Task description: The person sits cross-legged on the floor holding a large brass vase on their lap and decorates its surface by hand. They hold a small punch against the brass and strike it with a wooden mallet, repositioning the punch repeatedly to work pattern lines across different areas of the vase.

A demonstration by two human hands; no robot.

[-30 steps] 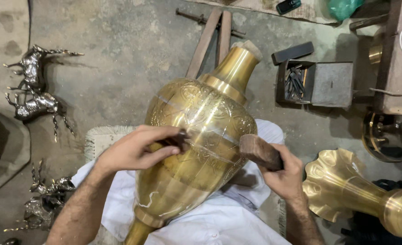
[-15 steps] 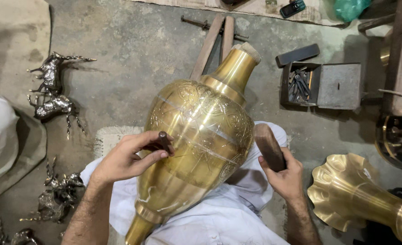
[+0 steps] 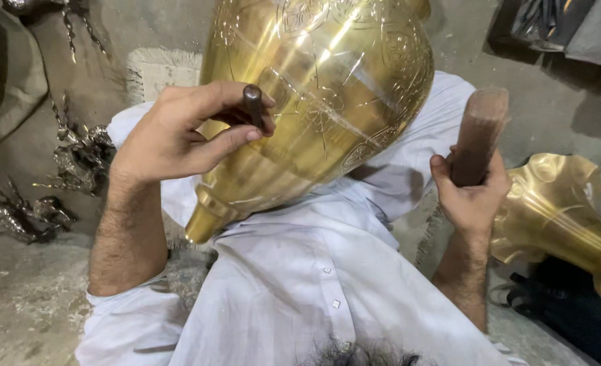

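Big engraved, shiny brass vase (image 3: 314,102) lies tilted across lap on white cloth garment (image 3: 300,285), narrow foot pointing lower left. Fluted brass trumpet-shaped piece (image 3: 551,210) on floor at right. Right hand (image 3: 473,196), closed, grips brown wooden mallet block (image 3: 476,135) upright, beside vase. Left hand (image 3: 178,132), fingers pinched round short dark metal punch (image 3: 253,102), tip against vase wall. Small silvery metal animal figurines (image 3: 76,159) at left.

**White button shirt, sleeves rolled, bare hands**

White shirt (image 3: 314,271), loose and creased, small pale buttons down the front placket. Sleeves pushed up above the elbows, well back from the fingers; both forearms bare and hairy. Left hand (image 3: 178,132) and right hand (image 3: 473,196): no gloves, rings or watch visible; short nails on fingers (image 3: 236,139).
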